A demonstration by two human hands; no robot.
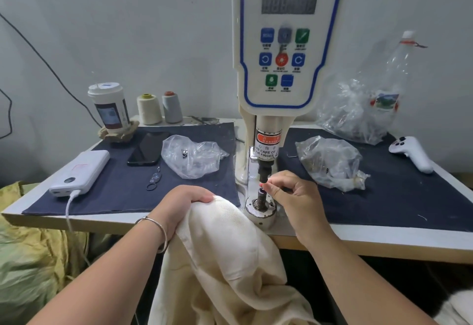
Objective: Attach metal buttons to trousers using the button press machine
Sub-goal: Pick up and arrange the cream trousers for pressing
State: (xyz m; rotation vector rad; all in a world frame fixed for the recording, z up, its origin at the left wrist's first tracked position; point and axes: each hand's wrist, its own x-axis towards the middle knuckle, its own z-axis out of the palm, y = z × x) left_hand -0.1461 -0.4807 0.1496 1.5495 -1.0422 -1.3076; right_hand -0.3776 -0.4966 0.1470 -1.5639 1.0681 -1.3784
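A cream woven pair of trousers fills the foreground, its lower folds cut off by the bottom edge, so the garment's shape cannot be read. The left hand, a thin silver bangle at the wrist, clenches a bunched fold of the cloth at the front edge of the counter; its fingertips are buried in the fabric. Just beside it, the right hand has its grip pinched tight at the dark lower die post of the white servo button machine, thumb and forefinger closed on something too small to make out, lit red at the fingertips. The post rises from a round metal base that touches the cloth's edge.

Dark navy cloth mats cover the counter either side of the machine. On the left lie a white power bank with its cable trailing off the edge, a black phone and a crumpled clear plastic bag whose contents are hard to tell. On the right sit a second clear bag and a white handheld controller. Farther back stand a lidded paper cup, cream and grey thread cones, and a larger clear bag with a plastic bottle. The machine's digital display is blurred and its top is cut off.
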